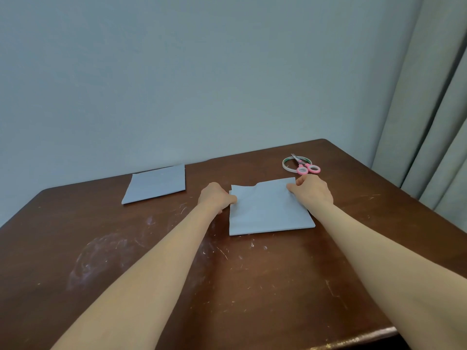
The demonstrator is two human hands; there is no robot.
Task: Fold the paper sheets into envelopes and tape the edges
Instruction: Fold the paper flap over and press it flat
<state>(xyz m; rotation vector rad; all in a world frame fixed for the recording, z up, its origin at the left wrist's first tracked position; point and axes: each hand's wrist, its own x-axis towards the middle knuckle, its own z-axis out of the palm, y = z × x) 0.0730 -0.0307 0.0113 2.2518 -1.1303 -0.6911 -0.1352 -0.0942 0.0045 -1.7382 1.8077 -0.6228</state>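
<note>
A folded light-blue paper sheet [267, 210] lies on the brown table, right of centre. My left hand [216, 197] pinches its far left corner, and my right hand [312, 190] pinches its far right edge. The top layer between my hands is slightly lifted and uneven. A second folded blue sheet [155, 184] lies flat at the far left, untouched. A tape roll [288, 165] sits at the far right with pink-handled scissors [307, 168] resting across it, just beyond my right hand.
The wooden table [126, 261] is scratched and scuffed, with its front edge at the lower right. A pale wall stands behind the table's far edge. A grey curtain [429, 122] hangs at the right.
</note>
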